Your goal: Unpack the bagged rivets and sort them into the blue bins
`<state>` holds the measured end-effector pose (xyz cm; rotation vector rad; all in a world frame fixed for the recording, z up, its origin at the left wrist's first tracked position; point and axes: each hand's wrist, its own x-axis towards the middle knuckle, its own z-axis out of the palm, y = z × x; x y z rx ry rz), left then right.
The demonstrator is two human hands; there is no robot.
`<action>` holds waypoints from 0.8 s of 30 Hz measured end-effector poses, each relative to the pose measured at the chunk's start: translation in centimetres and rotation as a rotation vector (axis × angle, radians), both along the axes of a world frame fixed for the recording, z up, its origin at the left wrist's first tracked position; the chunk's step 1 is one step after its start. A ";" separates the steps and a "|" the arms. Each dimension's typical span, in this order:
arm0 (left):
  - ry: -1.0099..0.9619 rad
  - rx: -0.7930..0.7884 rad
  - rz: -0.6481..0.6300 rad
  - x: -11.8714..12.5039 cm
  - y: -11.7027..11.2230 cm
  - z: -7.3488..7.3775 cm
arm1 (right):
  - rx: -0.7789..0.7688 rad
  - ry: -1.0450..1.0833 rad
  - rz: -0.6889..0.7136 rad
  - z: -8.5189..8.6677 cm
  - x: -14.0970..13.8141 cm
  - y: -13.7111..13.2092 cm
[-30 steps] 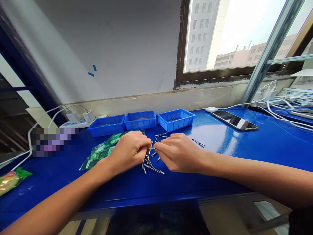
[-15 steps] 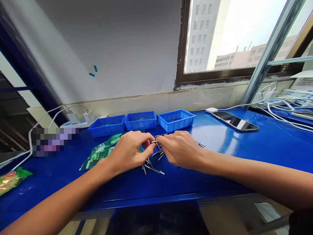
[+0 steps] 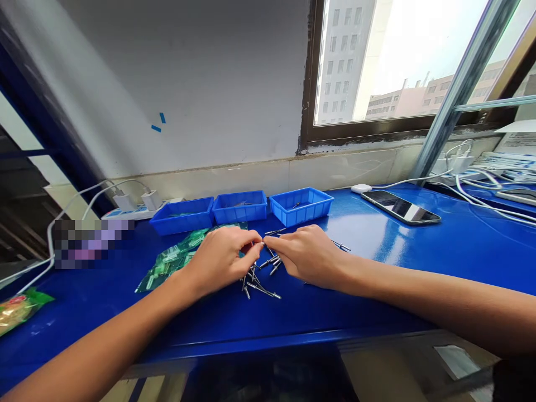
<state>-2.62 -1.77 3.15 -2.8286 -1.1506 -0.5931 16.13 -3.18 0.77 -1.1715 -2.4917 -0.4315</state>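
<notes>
My left hand (image 3: pixel 228 252) and my right hand (image 3: pixel 312 254) meet fingertip to fingertip above the blue table. Both are closed in a pinch around one small silver blind rivet (image 3: pixel 263 243), mostly covered by the fingers. Under and between the hands lies a loose scatter of blind rivets (image 3: pixel 263 290), some hidden by my fingers. Another rivet (image 3: pixel 341 245) pokes out behind my right wrist. Green plastic packets (image 3: pixel 167 258) lie beside my left hand, partly behind it.
Three blue bins, left (image 3: pixel 182 216), middle (image 3: pixel 240 207) and right (image 3: pixel 301 206), stand along the wall. A phone (image 3: pixel 401 206) lies to the right, near white cables (image 3: pixel 481 195). A power strip (image 3: pixel 132 212) and a food packet (image 3: pixel 20 311) are on the left.
My fingertips have drawn closer together over the rivet, so less of it shows. My right hand has shifted slightly left. Nothing on the table has moved.
</notes>
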 end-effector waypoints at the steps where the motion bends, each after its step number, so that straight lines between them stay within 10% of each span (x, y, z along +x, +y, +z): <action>1: 0.002 -0.005 0.001 0.0 0.0 0.0 | 0.004 0.011 0.002 0.0 0.1 0.0; 14: -0.067 -0.126 0.056 -0.2 0.6 -0.2 | 0.255 0.263 0.113 0.6 0.8 1.1; 24: 0.025 -0.096 0.115 -0.4 1.4 -0.8 | 0.162 0.092 -0.491 2.3 6.3 6.4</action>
